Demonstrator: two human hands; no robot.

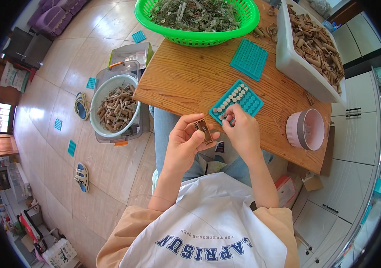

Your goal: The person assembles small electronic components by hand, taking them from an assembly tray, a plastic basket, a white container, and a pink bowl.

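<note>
My left hand (180, 140) holds a small brown box (203, 131) with a gold-patterned edge between thumb and fingers, just off the table's near edge. My right hand (244, 134) reaches over the near corner of a teal tray (254, 103) with round hollows. Its thumb and fingertips are pinched together there; what they hold, if anything, is too hidden to name. Short, pale round-topped cylinders (235, 95) stand in rows in the left part of that tray. A second teal tray (249, 59) lies just beyond it on the wooden table (177, 73).
A green basket (195, 36) of dry plant bits stands at the far edge. To the right are a white bin (288, 67) of brown rolls and a pink cup (295, 129). On the left, a white basin (96, 105) of brown pieces rests on a grey storage box (145, 124).
</note>
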